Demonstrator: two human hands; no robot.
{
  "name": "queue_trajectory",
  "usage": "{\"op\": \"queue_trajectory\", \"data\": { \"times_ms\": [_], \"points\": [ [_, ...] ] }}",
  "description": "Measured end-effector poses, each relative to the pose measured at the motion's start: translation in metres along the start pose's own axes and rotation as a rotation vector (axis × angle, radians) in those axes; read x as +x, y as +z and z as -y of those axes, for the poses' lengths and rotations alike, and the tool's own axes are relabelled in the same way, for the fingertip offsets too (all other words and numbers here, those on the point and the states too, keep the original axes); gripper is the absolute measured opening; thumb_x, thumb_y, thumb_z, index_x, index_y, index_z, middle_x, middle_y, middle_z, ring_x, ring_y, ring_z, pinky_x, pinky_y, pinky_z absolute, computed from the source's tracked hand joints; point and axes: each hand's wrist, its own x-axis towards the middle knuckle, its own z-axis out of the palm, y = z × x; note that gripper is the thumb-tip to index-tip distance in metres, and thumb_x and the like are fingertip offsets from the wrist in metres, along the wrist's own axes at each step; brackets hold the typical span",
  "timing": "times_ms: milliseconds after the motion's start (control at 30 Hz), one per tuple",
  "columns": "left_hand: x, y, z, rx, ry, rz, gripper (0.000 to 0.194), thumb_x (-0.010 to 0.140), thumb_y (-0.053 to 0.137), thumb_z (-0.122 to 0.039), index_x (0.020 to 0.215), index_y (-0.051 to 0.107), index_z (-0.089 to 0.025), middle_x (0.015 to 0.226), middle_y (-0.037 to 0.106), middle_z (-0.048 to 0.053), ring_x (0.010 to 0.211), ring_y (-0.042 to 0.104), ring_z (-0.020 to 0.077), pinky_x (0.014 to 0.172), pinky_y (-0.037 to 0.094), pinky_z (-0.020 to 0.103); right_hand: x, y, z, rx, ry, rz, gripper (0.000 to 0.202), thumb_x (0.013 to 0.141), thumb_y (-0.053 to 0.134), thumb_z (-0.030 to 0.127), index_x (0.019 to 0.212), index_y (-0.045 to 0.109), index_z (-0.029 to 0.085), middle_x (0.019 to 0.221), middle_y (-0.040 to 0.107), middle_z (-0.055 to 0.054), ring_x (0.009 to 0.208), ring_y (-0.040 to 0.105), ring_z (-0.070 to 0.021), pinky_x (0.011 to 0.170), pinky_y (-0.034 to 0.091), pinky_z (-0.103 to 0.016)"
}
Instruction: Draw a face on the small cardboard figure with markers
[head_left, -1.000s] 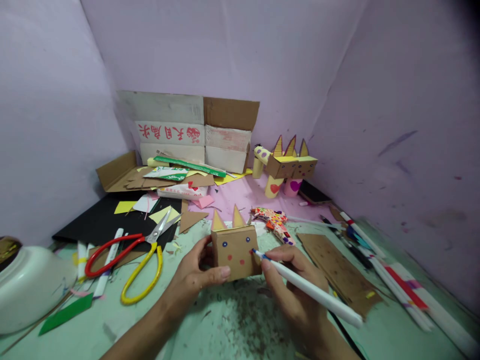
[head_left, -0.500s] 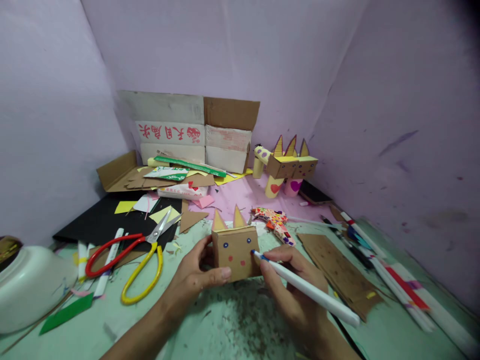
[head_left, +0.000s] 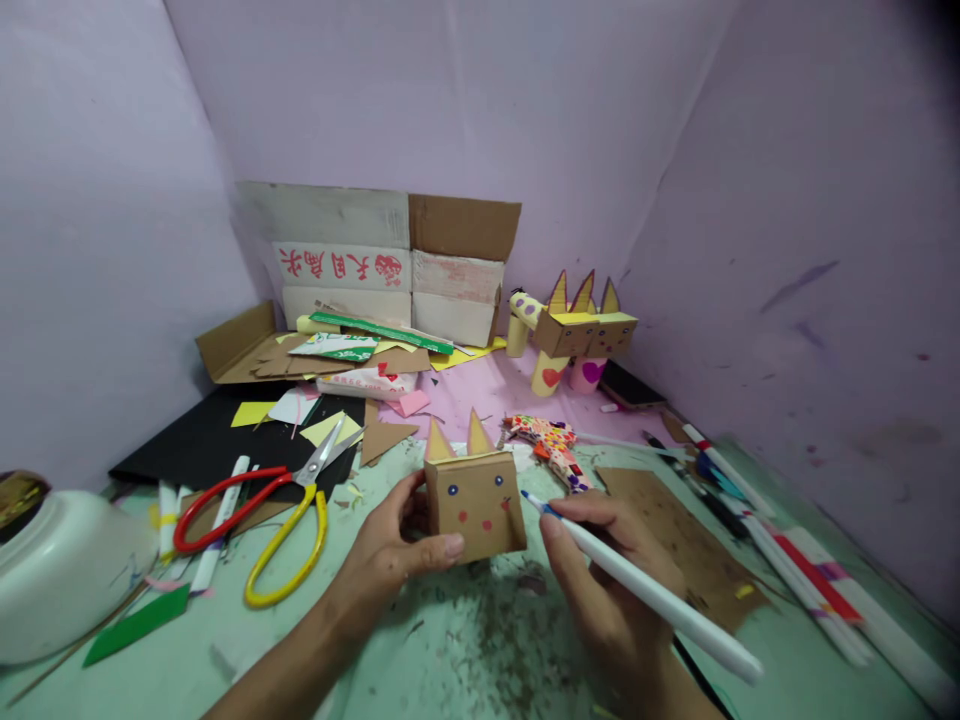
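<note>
My left hand (head_left: 401, 550) grips the left side of a small cardboard box head (head_left: 477, 500), thumb on its front and fingers behind. The box has two pointed yellow ears, two blue eyes, and red dots with a dark mark near the right one. A white marker (head_left: 645, 585) with a blue tip is pinched in my right hand (head_left: 611, 570). Its tip points at the box's right edge, a small gap away from it.
Red and yellow scissors (head_left: 304, 490) lie left of my left hand. Behind stand cardboard animal figures (head_left: 574, 335) and an opened carton (head_left: 345, 250). To the right are a cardboard piece (head_left: 675, 530) and several markers (head_left: 802, 570). A white pot (head_left: 60, 580) sits far left.
My right hand has moved right with the marker, and its tip has come away from the box. A dark mark now shows by the right red dot. My left hand has barely moved.
</note>
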Motion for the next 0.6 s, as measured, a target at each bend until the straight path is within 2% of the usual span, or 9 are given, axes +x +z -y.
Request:
{"op": "queue_trajectory", "data": {
  "times_ms": [267,433,600],
  "points": [
    [0.001,0.001,-0.001,0.006,0.012,0.008,0.084,0.055,0.081,-0.042,0.127,0.048,-0.014,0.123,0.062,0.015,0.115,0.055,0.0351,0.094,0.044,0.043,0.0,-0.002,0.0,0.087,0.001,0.005,0.012,0.086,0.056,0.013,0.088,0.056,0.025,0.058,0.055,0.007,0.041,0.05,-0.008,0.04,0.042,-0.015],
    [0.001,0.002,-0.002,0.006,0.009,0.029,0.082,0.056,0.081,-0.042,0.127,0.049,-0.014,0.116,0.066,0.014,0.112,0.057,0.0349,0.092,0.044,0.042,-0.002,0.002,0.004,0.138,0.023,0.076,0.011,0.085,0.056,0.015,0.09,0.059,0.024,0.069,0.06,0.002,0.05,0.056,-0.0114,0.043,0.044,-0.02],
    [0.0,0.003,-0.004,0.009,0.033,0.027,0.083,0.056,0.082,-0.041,0.127,0.049,-0.014,0.116,0.067,0.013,0.11,0.058,0.0339,0.093,0.043,0.042,-0.005,0.012,0.006,0.194,-0.065,0.171,0.011,0.085,0.057,0.014,0.092,0.06,0.022,0.077,0.064,-0.003,0.063,0.063,-0.0155,0.047,0.047,-0.022]
  ]
}}
